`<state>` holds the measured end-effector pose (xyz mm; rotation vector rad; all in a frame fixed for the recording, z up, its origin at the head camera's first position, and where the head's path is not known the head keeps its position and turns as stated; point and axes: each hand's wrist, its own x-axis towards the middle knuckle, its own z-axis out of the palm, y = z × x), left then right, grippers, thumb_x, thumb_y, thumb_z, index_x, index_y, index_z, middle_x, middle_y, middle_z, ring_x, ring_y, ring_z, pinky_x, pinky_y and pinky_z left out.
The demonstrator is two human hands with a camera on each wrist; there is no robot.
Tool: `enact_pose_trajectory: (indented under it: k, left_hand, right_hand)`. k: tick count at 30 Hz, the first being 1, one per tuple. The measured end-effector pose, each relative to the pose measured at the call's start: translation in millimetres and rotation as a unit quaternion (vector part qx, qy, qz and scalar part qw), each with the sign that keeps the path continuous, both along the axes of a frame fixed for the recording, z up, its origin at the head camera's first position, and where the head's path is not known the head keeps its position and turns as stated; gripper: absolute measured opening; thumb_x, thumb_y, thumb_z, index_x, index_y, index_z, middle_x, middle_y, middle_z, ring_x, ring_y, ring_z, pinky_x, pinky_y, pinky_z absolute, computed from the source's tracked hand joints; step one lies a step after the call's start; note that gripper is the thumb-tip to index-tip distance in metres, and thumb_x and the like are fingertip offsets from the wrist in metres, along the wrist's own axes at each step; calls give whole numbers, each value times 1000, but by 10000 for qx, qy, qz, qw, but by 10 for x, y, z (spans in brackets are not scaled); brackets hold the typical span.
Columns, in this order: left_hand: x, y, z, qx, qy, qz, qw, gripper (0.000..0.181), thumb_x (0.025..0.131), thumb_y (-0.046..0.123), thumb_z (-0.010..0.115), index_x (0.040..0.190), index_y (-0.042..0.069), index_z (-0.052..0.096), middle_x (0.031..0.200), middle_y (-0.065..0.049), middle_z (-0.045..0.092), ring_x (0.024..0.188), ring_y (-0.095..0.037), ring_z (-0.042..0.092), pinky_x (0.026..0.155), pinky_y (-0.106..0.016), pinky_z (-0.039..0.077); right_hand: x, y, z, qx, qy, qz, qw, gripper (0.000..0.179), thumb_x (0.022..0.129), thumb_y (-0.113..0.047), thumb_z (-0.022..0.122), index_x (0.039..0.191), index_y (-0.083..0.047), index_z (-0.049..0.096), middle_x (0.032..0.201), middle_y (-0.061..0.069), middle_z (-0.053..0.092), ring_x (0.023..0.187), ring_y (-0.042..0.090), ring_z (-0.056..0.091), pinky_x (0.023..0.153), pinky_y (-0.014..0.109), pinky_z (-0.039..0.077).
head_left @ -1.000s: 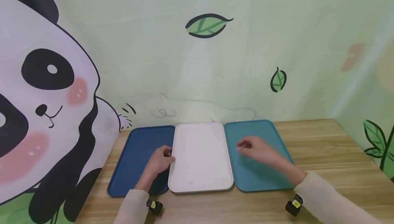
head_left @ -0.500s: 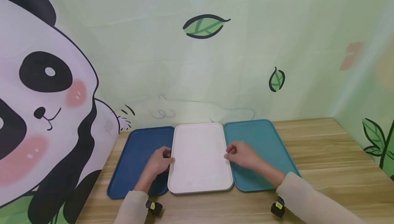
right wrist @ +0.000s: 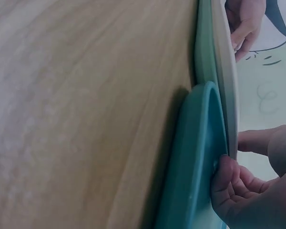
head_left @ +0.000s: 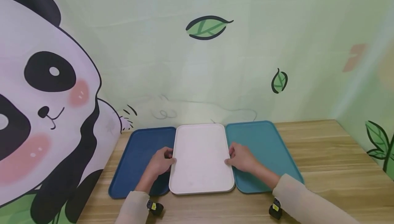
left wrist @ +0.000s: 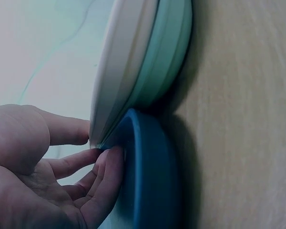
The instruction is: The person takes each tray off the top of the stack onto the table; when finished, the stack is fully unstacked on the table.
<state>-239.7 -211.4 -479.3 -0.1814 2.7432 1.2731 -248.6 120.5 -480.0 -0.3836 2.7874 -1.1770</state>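
A white tray (head_left: 201, 159) lies flat in the middle, stacked on a light green tray (left wrist: 169, 52) that shows only in the wrist views. My left hand (head_left: 160, 162) pinches the white tray's left long edge, thumb on the rim and fingers curled beneath it, over the dark blue tray (head_left: 135, 159). On the opposite edge my right hand (head_left: 243, 157) pinches the rim the same way, above the teal tray (head_left: 258, 138). In the right wrist view, the fingertips (right wrist: 224, 171) sit between the white rim and the teal tray.
All the trays lie on a wood-grain table (head_left: 320, 155). Behind it hangs a pale green backdrop (head_left: 147, 46) with printed leaves and a large panda (head_left: 61, 114) on the left. A small black wrist camera (head_left: 155, 208) sits at the left cuff.
My right hand has come left from above the teal tray to the white tray's right edge and taken hold of it. The left hand keeps its place at the left edge.
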Motion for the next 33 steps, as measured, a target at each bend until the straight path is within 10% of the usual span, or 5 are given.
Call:
enact_pose_trajectory:
  k: [33]
  left_hand:
    - [21, -18, 12, 546, -144, 95, 9984, 37, 101, 8, 70, 133, -7, 61, 118, -20, 64, 101, -31, 68, 81, -44, 64]
  right_hand:
    - [-19, 11, 98, -276, 232, -445, 9984, 19, 81, -5, 74, 96, -1, 63, 81, 4, 66, 66, 15, 63, 63, 32, 53]
